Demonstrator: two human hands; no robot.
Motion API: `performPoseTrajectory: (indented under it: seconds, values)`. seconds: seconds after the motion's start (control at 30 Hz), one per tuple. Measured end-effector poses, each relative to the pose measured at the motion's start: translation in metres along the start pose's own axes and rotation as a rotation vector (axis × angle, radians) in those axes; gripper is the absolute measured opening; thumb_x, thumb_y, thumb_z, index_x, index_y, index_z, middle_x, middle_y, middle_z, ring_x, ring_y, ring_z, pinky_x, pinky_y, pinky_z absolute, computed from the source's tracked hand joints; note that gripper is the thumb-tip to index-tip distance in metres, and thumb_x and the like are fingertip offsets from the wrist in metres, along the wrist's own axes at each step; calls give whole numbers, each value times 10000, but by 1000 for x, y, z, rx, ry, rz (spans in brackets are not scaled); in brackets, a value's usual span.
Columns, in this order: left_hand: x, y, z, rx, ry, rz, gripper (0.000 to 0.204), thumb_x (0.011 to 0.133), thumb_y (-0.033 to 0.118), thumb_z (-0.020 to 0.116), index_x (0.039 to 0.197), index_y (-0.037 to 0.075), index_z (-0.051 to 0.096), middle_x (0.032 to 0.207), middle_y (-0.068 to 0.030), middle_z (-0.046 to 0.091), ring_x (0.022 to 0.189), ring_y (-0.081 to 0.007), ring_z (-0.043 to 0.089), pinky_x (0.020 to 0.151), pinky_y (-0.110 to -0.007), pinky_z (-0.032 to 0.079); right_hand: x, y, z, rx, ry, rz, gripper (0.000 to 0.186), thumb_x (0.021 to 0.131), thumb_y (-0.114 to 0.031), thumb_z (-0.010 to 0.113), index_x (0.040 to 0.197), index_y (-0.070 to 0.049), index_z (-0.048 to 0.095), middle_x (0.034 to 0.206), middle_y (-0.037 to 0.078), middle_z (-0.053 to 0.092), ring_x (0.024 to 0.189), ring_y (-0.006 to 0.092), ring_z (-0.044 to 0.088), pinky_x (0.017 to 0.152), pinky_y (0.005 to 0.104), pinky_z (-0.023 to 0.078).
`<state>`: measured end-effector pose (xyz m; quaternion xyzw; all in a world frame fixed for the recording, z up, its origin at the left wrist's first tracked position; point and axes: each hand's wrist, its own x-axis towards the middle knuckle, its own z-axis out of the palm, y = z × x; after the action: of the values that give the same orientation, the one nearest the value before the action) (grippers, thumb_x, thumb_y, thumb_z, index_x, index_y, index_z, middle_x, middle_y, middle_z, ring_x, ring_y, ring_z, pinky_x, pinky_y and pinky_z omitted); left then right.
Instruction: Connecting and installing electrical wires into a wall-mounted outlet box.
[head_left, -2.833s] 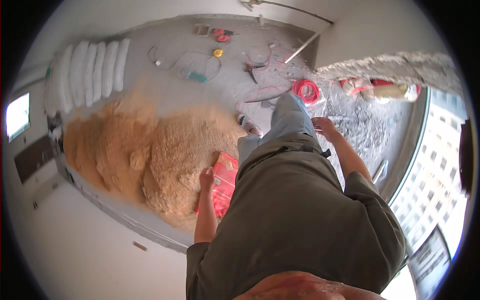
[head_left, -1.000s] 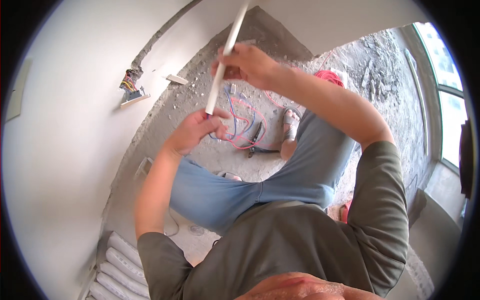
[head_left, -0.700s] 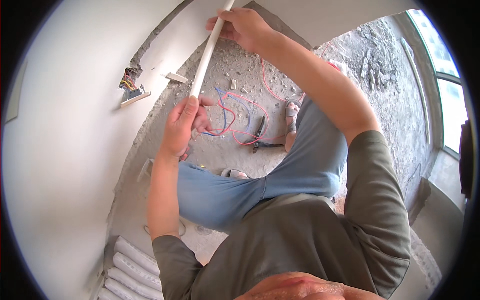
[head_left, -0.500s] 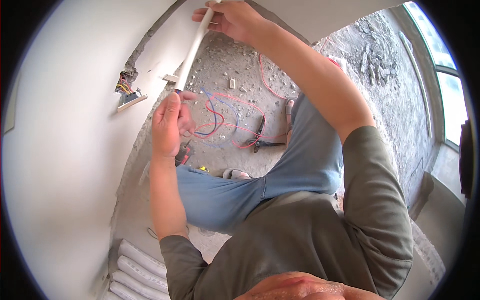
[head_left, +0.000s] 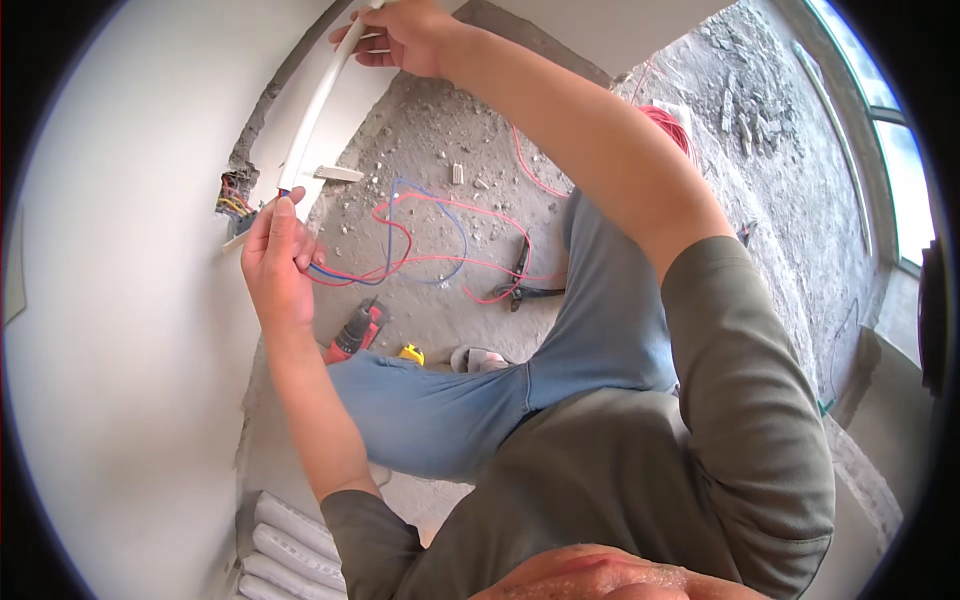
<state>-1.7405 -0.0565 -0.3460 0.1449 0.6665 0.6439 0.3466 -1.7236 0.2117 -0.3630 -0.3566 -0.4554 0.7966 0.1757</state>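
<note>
Head view: left hand (head_left: 280, 258) pinches wires (head_left: 350, 277) just below the white tube (head_left: 318, 105), right hand (head_left: 410, 38) holds it higher; I'd worry slack crossing the pliers (head_left: 515, 292) could snag.

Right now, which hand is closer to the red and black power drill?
Left. In the picture, the left hand is just up and left of the power drill; the right hand is much farther up, holding the white pipe.
</note>
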Motion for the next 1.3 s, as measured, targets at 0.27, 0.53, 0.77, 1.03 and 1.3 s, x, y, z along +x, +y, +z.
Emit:
performPoseTrajectory:
  seconds: [0.27,0.53,0.77,1.03,1.3]
  values:
    - [28,7,-24,7,155,117,259,946,243,634,994,-12,637,638,48,414,556,-54,410,520,-231,395,23,0,-14,30,-206,-35,209,997,-255,556,1006,-50,595,946,87,648,833,199,638,697,321,483]
    - [60,-11,-24,-20,327,100,245,946,233,605,932,-12,609,643,19,475,505,-72,453,442,-258,417,46,20,-4,-28,-267,-22,169,966,-204,604,945,-38,630,869,77,676,790,179,661,651,290,520]
    - [61,-10,-20,103,437,177,248,966,181,556,1080,-38,576,709,-22,556,543,-83,496,437,-260,438,52,24,4,-34,-243,-65,176,971,-208,592,956,-39,638,872,70,684,779,167,655,656,277,521]
    - [60,-16,-31,1130,665,562,209,894,159,584,1076,73,638,931,-126,694,807,-318,669,754,-419,532,44,12,10,-162,-193,-67,221,978,-216,586,952,-8,657,878,78,695,750,153,639,644,268,507]
    - [62,-9,-41,1227,604,555,222,913,284,600,922,78,684,824,-116,694,752,-349,659,669,-447,515,42,14,12,-209,-177,-86,240,966,-230,606,976,2,665,868,75,698,735,149,640,647,275,508]
